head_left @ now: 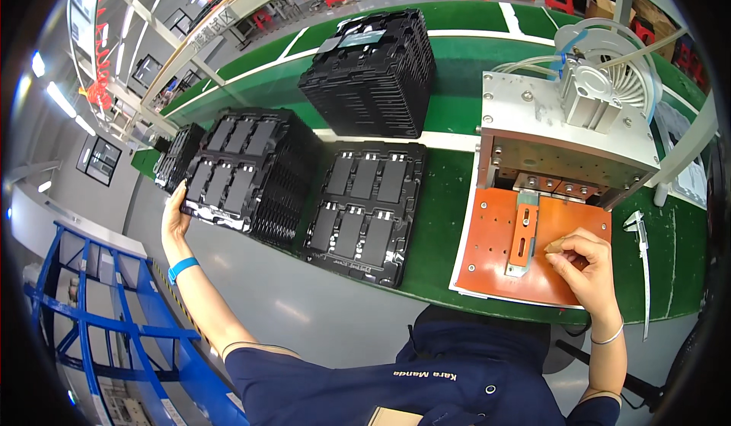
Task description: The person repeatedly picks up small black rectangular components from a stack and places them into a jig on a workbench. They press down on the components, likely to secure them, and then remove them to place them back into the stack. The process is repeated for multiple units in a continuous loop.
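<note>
My left hand reaches far out to the left and grips the near left corner of the top black tray on a tall stack. Flat dark rectangular pieces with small silvery ends lie in that tray's pockets. Over the orange plate of a metal press, my right hand is closed, thumb and fingertips pinched together. Whatever it may hold is too small to make out. Left of those fingers, a slotted orange bar sits on a metal fixture on the plate.
A single black tray with more dark pieces lies between the stack and the press. Behind it stands a tall stack of black trays. A caliper rests right of the press. Blue metal racking stands at lower left.
</note>
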`<state>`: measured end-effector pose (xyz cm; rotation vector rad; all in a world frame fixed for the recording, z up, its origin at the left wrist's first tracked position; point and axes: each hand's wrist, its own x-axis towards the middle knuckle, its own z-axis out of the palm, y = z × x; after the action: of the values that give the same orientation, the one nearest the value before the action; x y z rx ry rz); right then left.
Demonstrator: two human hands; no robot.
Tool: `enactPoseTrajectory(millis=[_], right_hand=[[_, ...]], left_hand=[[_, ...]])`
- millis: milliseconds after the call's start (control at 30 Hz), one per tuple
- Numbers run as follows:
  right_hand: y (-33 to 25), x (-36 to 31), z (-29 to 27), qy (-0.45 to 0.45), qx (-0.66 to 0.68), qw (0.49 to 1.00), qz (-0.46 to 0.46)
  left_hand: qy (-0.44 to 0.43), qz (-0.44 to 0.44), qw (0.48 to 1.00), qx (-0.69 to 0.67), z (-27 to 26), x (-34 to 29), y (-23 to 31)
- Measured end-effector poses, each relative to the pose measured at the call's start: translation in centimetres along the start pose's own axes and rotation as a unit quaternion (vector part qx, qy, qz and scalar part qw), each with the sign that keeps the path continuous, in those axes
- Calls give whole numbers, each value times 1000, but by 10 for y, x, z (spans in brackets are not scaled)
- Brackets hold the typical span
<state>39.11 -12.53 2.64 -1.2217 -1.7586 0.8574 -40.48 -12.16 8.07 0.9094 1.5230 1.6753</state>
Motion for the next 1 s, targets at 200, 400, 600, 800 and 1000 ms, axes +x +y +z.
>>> enactPoseTrajectory(millis=[200, 400, 600, 800, 1000], right_hand=[[0, -1, 2, 14, -13, 1000, 0], [0, 3, 3, -2, -33, 999, 3], [-45, 39, 26, -47, -212, 941, -261], [-45, 143, 142, -181, -359, 785, -472], [9, 208, 240, -187, -571, 635, -486]], left_hand=[[101, 45, 900, 421, -4, 26, -54], [145, 47, 926, 346, -22, 32, -82], [215, 468, 648, 560, 198, -66, -29], [-3, 320, 722, 613, 330, -117, -92], [1, 138, 709, 692, 354, -93, -146]])
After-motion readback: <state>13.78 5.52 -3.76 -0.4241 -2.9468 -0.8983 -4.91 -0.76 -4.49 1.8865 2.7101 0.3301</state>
